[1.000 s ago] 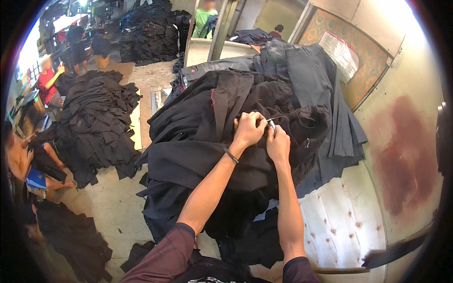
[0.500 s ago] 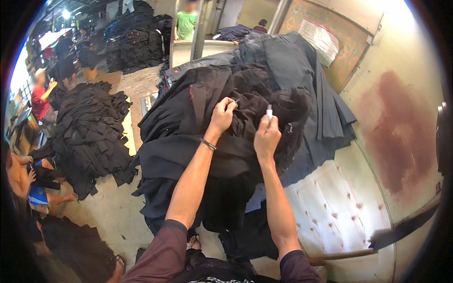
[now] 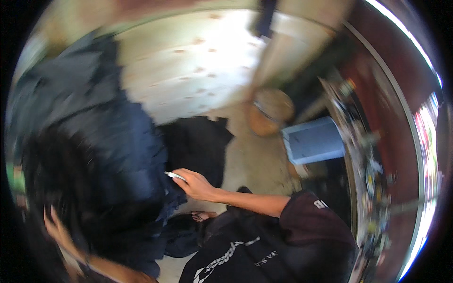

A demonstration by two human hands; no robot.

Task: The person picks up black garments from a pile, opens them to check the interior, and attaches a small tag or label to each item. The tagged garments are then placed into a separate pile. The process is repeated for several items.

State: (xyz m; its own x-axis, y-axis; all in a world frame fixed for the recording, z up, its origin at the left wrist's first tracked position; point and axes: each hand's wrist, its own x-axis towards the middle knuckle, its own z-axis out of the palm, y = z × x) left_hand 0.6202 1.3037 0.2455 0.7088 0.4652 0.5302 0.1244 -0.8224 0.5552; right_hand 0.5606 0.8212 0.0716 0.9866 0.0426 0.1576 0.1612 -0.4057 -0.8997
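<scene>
The person's right hand (image 3: 196, 185) curls its fingers closely around a small white tool (image 3: 175, 176), whose tip points leftward, just beside the edge of a heap of dark blue-grey cloth (image 3: 134, 151). The left hand (image 3: 57, 231) lies at the far left against black cloth (image 3: 61, 174); its fingers look extended and a little apart, but blur hides whether they grip any of it. The black cloth lies over the left part of the heap. Another black piece (image 3: 196, 146) lies on the floor (image 3: 238, 151), beyond the right hand. Farther right stand a round brown stool (image 3: 273, 106) and a blue-grey bin (image 3: 315, 141), near a cluttered bench (image 3: 370, 188). A pale, spotted panel (image 3: 184, 70) stands behind the cloth.
</scene>
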